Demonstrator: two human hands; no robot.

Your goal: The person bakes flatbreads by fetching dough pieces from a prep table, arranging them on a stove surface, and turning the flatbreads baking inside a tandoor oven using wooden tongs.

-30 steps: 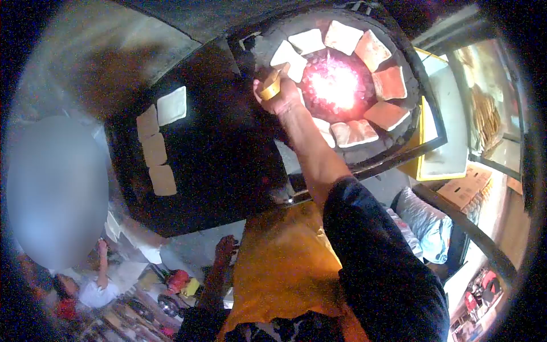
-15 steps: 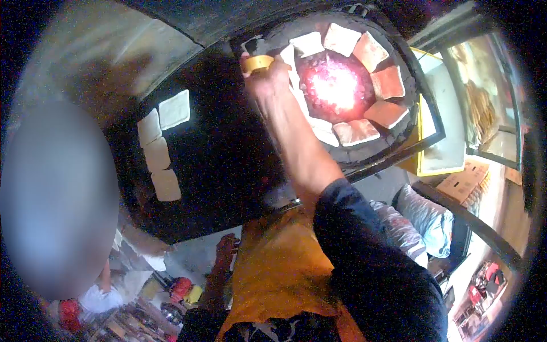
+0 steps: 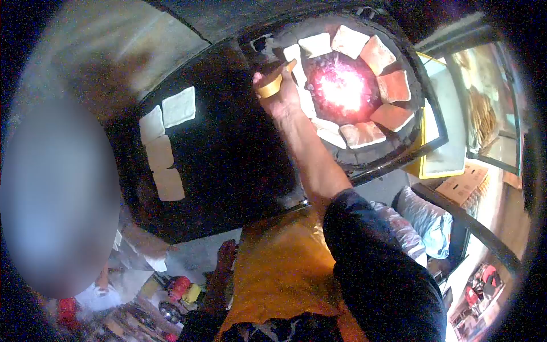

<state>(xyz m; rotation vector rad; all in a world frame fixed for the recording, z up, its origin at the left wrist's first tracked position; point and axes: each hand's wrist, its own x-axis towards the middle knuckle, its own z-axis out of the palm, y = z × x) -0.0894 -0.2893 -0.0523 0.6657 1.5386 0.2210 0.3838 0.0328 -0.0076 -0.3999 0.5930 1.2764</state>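
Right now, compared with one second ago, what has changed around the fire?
The right grip drew slightly away from the fire, then came partly back, still holding the yellow tool. The pale slab beside it now looks narrower, more edge-on. Nothing was let go. The other ring slabs, the four slabs on the dark table and the left grip keep their places.

The right arm (image 3: 319, 159) stretches forward, fingers (image 3: 258, 78) curled, while the left arm (image 3: 219, 279) hangs low.
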